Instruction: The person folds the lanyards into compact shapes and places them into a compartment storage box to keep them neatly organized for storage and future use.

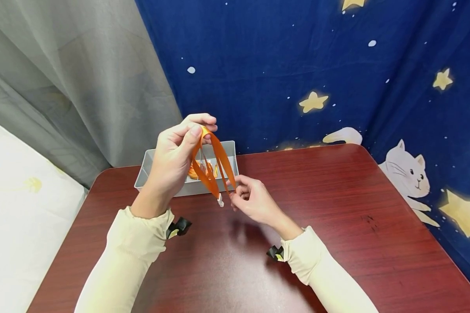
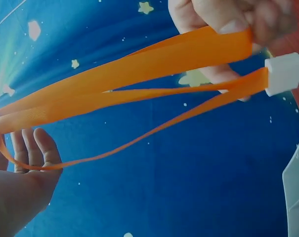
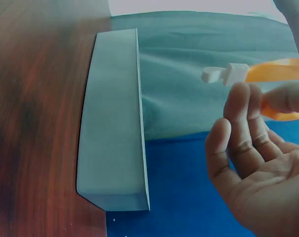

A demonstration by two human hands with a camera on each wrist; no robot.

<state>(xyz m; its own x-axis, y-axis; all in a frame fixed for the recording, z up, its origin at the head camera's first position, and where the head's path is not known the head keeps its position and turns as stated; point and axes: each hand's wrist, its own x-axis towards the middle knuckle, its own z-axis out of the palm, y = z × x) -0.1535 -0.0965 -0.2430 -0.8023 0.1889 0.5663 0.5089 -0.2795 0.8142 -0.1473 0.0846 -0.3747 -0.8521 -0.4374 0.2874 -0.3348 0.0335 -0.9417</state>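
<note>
An orange lanyard (image 1: 221,156) hangs in loops above the table, with a white plastic clip (image 1: 220,200) at its lower end. My left hand (image 1: 176,150) pinches the top of the loops between thumb and fingers. Lower and to the right, my right hand (image 1: 254,200) pinches the bottom of a loop, beside the clip. In the left wrist view the strap (image 2: 154,59) stretches between both hands, and one thin strand sags below. The right wrist view shows the clip (image 3: 235,74) just beyond the right fingertips, apart from the box.
A grey plastic box (image 1: 196,188) stands at the back of the dark red table (image 1: 329,208), behind the hands. Inside lie several orange pieces (image 1: 193,171), partly hidden by the lanyard. A grey curtain (image 1: 102,78) and a blue starry curtain (image 1: 258,65) hang behind the table.
</note>
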